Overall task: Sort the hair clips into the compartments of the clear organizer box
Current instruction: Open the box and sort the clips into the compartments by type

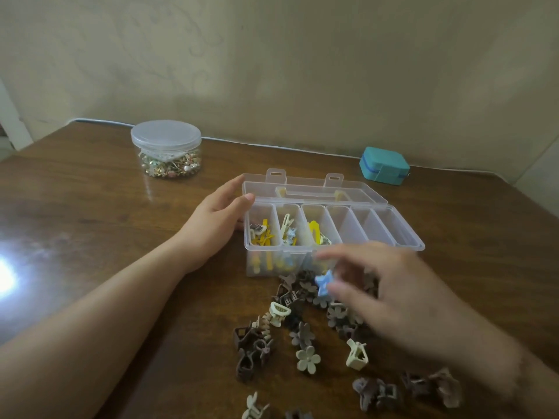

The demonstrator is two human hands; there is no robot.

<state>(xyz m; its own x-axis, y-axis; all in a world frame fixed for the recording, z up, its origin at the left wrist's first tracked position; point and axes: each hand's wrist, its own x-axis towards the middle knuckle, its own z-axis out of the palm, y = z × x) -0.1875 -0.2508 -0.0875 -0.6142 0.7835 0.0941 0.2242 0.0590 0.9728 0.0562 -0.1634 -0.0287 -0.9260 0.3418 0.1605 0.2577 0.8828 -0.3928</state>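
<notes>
The clear organizer box (402, 234) stands open in the middle of the wooden table, its lid tipped back. Its three left compartments hold yellow, cream and pale blue clips (289, 231); the right ones look empty. My left hand (217, 219) rests against the box's left end, fingers on the wall. My right hand (393, 294), blurred, hovers just in front of the box and pinches a small blue clip (323, 284) between thumb and fingers. Below it lies a loose pile of brown, grey and cream claw and flower clips (305, 337).
A round clear jar (166, 149) with a lid, full of small ornaments, stands at the back left. A teal case (384, 166) sits at the back right near the wall. A bright glare marks the table's left side.
</notes>
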